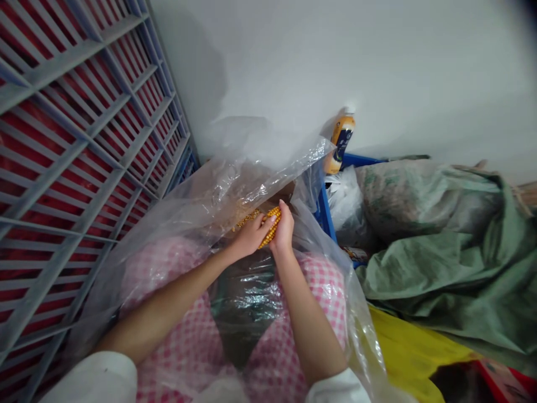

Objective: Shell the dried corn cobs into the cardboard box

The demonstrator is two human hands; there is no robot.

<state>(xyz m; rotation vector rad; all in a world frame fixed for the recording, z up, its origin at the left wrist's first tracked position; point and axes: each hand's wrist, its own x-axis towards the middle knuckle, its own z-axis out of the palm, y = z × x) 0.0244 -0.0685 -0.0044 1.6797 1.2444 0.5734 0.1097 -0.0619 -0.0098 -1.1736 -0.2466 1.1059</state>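
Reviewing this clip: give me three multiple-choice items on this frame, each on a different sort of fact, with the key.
1. Where is the bottle? A on the yellow sheet; B beside the white wall; C in a hand.
2. What colour are the kernels of the corn cob? A green; B white; C orange-yellow.
3. How do the left hand and right hand stand to it? A both hold it; B only the left holds it; C neither touches it.

1 B: it shows by the wall, past the blue crate.
2 C: the kernels show between the hands.
3 A: fingers of both wrap it.

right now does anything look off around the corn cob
Only the bottle behind the blue crate seems to lean against the wall; the corn cob between the left hand and right hand looks fine.
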